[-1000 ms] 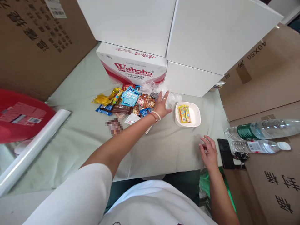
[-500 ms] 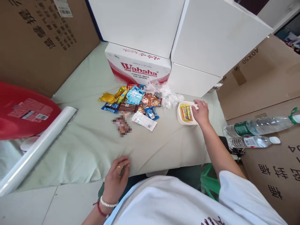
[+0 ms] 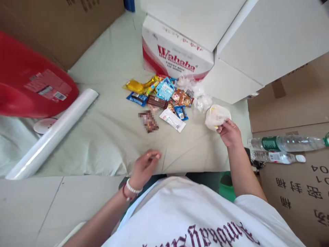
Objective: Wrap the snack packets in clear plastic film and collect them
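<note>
White bowl (image 3: 208,121) just beyond right hand (image 3: 230,133); fingertips at its rim, whether pinching unclear.

Your right hand (image 3: 230,133) shifts to the white bowl (image 3: 209,120)'s near edge; yellow packets (image 3: 215,127) mostly hidden now. Your left hand (image 3: 144,167) is off the snack pile (image 3: 157,102).

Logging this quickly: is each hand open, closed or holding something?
Left hand: half open, loosely curled, nothing visible held.
Right hand: curled at the bowl; grip unclear.

On the cloth-covered table (image 3: 110,137), before the white-and-red cardboard Wahaha box (image 3: 177,51), lie multicoloured plastic snack packets (image 3: 164,90); front-right of the box stands a rounded white bowl (image 3: 207,122), left of the box a red plastic jug (image 3: 33,75).
</note>
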A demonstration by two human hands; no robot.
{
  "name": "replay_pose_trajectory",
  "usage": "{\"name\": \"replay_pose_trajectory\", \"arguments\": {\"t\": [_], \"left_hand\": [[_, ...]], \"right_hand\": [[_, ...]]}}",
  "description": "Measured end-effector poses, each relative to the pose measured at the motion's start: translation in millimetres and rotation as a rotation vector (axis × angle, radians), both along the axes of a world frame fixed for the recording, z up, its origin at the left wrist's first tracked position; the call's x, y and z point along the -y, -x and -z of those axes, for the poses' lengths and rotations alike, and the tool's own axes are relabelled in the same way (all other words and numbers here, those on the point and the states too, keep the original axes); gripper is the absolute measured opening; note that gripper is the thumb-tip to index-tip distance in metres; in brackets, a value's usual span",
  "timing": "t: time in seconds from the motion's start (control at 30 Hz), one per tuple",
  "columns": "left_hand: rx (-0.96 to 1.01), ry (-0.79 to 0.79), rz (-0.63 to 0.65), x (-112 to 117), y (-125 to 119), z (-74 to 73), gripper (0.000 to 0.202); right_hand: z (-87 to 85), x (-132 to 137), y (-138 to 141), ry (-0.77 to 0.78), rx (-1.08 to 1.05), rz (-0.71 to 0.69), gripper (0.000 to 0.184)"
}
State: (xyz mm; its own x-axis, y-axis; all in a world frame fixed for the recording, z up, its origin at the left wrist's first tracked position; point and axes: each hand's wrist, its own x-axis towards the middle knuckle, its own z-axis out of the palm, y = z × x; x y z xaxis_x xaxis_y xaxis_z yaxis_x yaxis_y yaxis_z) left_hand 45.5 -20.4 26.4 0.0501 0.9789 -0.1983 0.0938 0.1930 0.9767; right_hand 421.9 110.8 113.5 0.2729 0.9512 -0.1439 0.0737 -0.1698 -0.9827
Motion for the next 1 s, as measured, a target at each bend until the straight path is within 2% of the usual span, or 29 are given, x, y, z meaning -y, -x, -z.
{"name": "replay_pose_trajectory", "arguments": {"t": [0.1, 0.17, 0.27, 0.3, 0.33, 0.47, 0.53, 0.6, 0.7, 0.83, 0.87, 0.93, 1.0], "left_hand": [[0.439, 0.326, 0.075, -32.2, -34.0, -11.2, 0.062], [0.629, 0.49, 0.195, -45.7, -57.5, -16.3, 0.07], [0.661, 0.465, 0.432, -50.6, -82.4, -21.1, 0.058], [0.628, 0.427, 0.444, -49.5, -86.8, -21.4, 0.052], [0.599, 0.399, 0.404, -47.9, -89.1, -21.1, 0.048], [0.638, 0.387, 0.009, -42.0, -80.8, -14.9, 0.047], [0.678, 0.373, -0.114, -39.4, -72.1, -12.9, 0.048], [0.671, 0.346, -0.172, -36.2, -66.0, -13.4, 0.048], [0.619, 0.331, -0.162, -30.1, -66.9, -17.3, 0.047], [0.535, 0.329, -0.024, -22.2, -76.4, -20.1, 0.046], [0.505, 0.325, 0.006, -20.7, -76.7, -19.3, 0.046], [0.421, 0.307, 0.023, -18.6, -71.7, -15.9, 0.048], [0.302, 0.262, -0.022, -17.3, -59.2, -10.4, 0.052]], "right_hand": [[9.4, 73.4, 39.8, 0.218, -0.205, -0.123, 0.031], [17.5, 103.8, 61.8, 0.34, -0.234, -0.187, 0.034], [27.7, 124.4, 77.9, 0.402, -0.184, -0.252, 0.041], [29.6, 126.8, 78.2, 0.393, -0.153, -0.262, 0.043], [30.8, 128.1, 76.1, 0.375, -0.121, -0.263, 0.044], [31.9, 131.2, 52.5, 0.301, -0.033, -0.211, 0.042], [33.8, 134.5, 40.1, 0.287, -0.024, -0.175, 0.042], [38.5, 138.9, 33.9, 0.276, -0.016, -0.135, 0.043], [50.7, 144.2, 41.5, 0.207, 0.047, -0.116, 0.048], [71.7, 136.0, 71.2, 0.067, 0.294, -0.19, 0.07], [76.1, 130.6, 77.0, 0.054, 0.353, -0.212, 0.07], [82.1, 118.3, 82.0, 0.043, 0.412, -0.241, 0.052], [83.4, 108.2, 77.7, 0.036, 0.379, -0.207, 0.032]]}}
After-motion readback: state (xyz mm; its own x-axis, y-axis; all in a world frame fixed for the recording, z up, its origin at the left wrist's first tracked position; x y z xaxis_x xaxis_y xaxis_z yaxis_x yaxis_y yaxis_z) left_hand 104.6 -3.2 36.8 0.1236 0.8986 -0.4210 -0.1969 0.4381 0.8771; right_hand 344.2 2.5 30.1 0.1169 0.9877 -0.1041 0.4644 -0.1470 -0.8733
